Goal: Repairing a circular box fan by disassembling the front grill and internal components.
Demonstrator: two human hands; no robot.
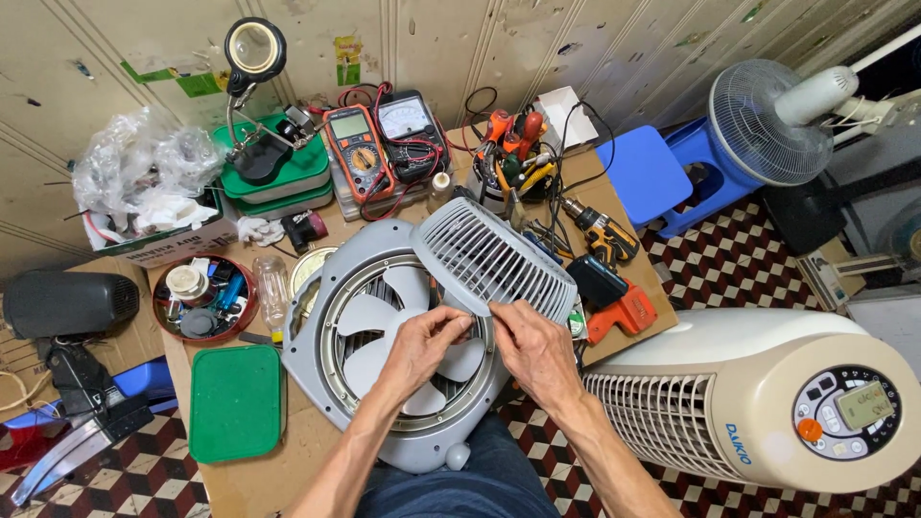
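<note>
A grey box fan body [317, 374] lies flat on the workbench with its pale blades [384, 317] showing. Above it, a round slatted grey grille [484, 259] is tilted up, lifted off the fan on its near side. My left hand [422, 345] pinches the grille's near edge over the blades. My right hand [532, 350] grips the same edge just to the right. Both forearms reach in from the bottom of the view.
On the bench stand a green lid [235, 403], a round tin of small parts [203, 297], two multimeters [384, 144], a tub of screwdrivers [513, 153], a cordless drill [600, 235] and an orange tool [624, 312]. A white tower fan [758, 403] lies at the right.
</note>
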